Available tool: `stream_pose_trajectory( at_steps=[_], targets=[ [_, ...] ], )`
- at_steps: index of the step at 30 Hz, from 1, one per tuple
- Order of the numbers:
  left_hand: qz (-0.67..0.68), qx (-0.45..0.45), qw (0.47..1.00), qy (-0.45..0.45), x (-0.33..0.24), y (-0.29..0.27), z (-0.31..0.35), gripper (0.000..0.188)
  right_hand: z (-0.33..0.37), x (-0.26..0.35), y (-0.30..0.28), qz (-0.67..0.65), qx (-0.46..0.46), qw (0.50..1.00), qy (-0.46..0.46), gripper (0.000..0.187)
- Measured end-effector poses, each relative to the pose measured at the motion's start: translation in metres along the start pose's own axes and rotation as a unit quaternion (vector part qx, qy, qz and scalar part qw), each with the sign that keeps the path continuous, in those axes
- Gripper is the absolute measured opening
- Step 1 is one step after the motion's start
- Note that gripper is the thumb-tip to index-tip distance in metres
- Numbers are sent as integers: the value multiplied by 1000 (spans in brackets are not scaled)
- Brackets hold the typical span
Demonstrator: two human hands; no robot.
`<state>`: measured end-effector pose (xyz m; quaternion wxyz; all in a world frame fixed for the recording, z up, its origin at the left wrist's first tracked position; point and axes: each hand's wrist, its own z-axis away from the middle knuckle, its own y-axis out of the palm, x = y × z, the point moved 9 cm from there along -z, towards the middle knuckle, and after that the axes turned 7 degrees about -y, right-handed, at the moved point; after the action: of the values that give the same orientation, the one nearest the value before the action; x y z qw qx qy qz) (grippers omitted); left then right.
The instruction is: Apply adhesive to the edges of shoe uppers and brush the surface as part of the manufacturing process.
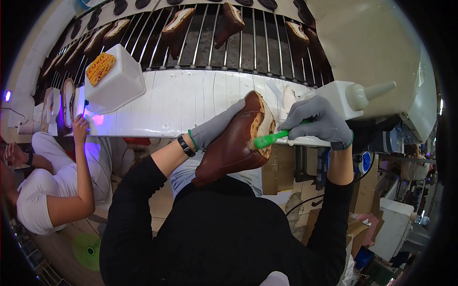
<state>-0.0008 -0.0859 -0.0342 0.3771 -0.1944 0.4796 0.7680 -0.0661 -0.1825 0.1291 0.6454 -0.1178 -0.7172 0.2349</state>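
Observation:
My left hand (217,127), in a grey glove, grips a brown leather boot (230,143). The boot lies tilted over my lap at the bench edge, its pale, unfinished underside turned up and to the right. Part of my left fingers is hidden behind the toe end. My right hand (320,121), gloved alike, is closed around the handle of a green brush (268,140). The brush's light bristles touch the boot along the border between brown leather and pale bottom, near the heel.
A white bench (191,97) runs ahead of me, with a white nozzle bottle (341,97) at right and a white container (117,83) bearing a yellow packet (100,69) at left. Beyond, a roller conveyor (202,40) carries several boots. At left, a co-worker's hand (80,127) is beside another boot (67,107).

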Motion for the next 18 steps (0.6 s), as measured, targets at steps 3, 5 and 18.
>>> stream_pose_trajectory(
  at_steps=[3, 5, 18],
  targets=[
    [-14, 4, 1000, -10, 6, 0, -3, 61, 1, -1, 2, -31, 39, 999, -8, 19],
    [-15, 11, 1000, -17, 9, 1, -4, 60, 2, -3, 5, -43, 64, 997, 3, 18],
    [34, 53, 997, -43, 22, 1, -17, 50, 2, 1, -7, 9, 42, 999, 12, 19]
  ],
)
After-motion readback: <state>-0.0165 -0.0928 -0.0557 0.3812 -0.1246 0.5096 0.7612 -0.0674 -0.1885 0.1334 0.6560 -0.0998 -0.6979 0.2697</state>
